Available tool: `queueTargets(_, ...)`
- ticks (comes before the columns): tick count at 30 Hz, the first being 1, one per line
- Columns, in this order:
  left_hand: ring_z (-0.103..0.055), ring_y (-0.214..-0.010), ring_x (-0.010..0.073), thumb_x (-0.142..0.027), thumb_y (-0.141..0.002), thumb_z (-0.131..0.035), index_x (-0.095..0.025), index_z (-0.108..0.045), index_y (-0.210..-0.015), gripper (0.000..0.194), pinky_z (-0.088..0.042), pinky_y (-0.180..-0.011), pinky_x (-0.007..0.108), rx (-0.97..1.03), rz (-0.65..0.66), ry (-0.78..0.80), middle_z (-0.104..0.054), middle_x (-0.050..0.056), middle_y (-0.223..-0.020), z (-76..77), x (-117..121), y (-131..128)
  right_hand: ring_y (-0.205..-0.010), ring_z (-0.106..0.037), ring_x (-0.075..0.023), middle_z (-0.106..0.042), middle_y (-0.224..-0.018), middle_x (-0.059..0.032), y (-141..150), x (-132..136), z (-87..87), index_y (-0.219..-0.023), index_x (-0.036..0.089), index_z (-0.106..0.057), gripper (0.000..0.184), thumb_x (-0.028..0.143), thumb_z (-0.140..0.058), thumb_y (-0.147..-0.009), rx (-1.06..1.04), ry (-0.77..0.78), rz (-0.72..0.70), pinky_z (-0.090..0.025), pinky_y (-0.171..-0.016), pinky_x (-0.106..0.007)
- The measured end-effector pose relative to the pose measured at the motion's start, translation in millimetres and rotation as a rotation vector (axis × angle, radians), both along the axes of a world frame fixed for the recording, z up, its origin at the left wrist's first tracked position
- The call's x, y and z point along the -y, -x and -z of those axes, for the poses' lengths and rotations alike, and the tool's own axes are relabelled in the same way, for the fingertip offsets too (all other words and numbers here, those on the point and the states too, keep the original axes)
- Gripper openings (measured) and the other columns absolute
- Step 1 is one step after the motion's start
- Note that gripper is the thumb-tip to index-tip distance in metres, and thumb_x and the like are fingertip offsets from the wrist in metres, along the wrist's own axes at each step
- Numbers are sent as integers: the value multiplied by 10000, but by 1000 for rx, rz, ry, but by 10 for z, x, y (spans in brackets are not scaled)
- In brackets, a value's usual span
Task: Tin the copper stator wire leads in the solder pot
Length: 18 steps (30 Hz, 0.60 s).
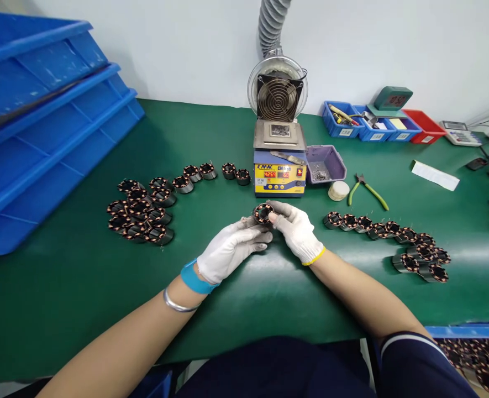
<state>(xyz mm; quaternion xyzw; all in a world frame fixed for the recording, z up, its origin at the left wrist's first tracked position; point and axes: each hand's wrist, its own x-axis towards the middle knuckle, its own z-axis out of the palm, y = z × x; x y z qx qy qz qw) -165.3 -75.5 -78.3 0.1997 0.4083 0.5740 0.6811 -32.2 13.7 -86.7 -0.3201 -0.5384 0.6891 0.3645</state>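
Both of my hands wear white gloves and meet over the green mat in front of the solder pot [279,166]. Together they hold a small wound stator [263,213], a dark ring with copper coils, tilted up toward me. My left hand [231,249] grips it from the left and below with curled fingers. My right hand [296,229] pinches its right side. A pile of similar stators [142,213] lies to the left. A row of them [387,229] runs off to the right.
Stacked blue trays [41,121] fill the left side. A fume fan and hose [277,91] stand behind the pot, with a purple tray [327,163], tape roll [338,190] and green-handled cutters [368,190] to its right. Parts bins [372,124] sit at the back right.
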Motion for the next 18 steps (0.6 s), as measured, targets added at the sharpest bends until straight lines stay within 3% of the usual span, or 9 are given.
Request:
queueTargets(5, -652, -808, 143, -202, -729, -743, -149, -655, -1000, 290, -518, -679, 237, 11, 99, 15, -684, 72, -1008, -8, 17, 13, -1010, -649, -222, -705, -1077, -73, 0, 11, -1, -1073, 173, -652, 492, 418, -754, -659, -11, 25, 1, -504, -932, -388)
queueTargets(9, -581, -573, 105, -323, -732, -742, -132, -628, -858, 255, -443, -513, 210, -89, 106, -7, -654, 35, -712, 54, 8, 0, -961, -656, -223, -704, -1059, -77, 6, -12, 44, -1080, 172, -652, 507, 426, -750, -653, 10, -12, 34, -527, -878, -391)
queueTargets(11, -465, -452, 69, -316, -724, -739, -147, -568, -727, 240, -360, -439, 193, -122, 34, -65, -536, -29, -539, 33, 2, 28, -909, -660, -217, -703, -1051, -82, 14, -12, 65, -1089, 167, -647, 509, 419, -741, -656, 43, -52, 49, -555, -782, -362)
queueTargets(14, -332, -389, 45, -257, -687, -739, -168, -466, -625, 294, -299, -410, 193, -130, -91, -173, -377, -84, -456, -74, -1, 160, -897, -663, -210, -700, -1055, -81, 28, 16, 84, -1096, 166, -635, 482, 372, -732, -672, 75, -128, 69, -570, -706, -324)
queueTargets(16, -323, -386, 45, -262, -688, -721, -172, -449, -619, 295, -307, -412, 195, -214, -285, -239, -369, -87, -462, -132, 0, 272, -896, -668, -209, -702, -1048, -78, 36, 42, 94, -1101, 167, -627, 468, 340, -733, -680, 74, -156, 86, -579, -709, -324)
queueTargets(18, -396, -404, 61, -330, -728, -683, -170, -498, -661, 253, -332, -414, 197, -434, -526, -259, -455, -65, -491, -131, 2, 336, -897, -671, -209, -703, -1044, -76, 38, 59, 111, -1114, 169, -619, 464, 330, -731, -694, 72, -177, 102, -586, -734, -338)
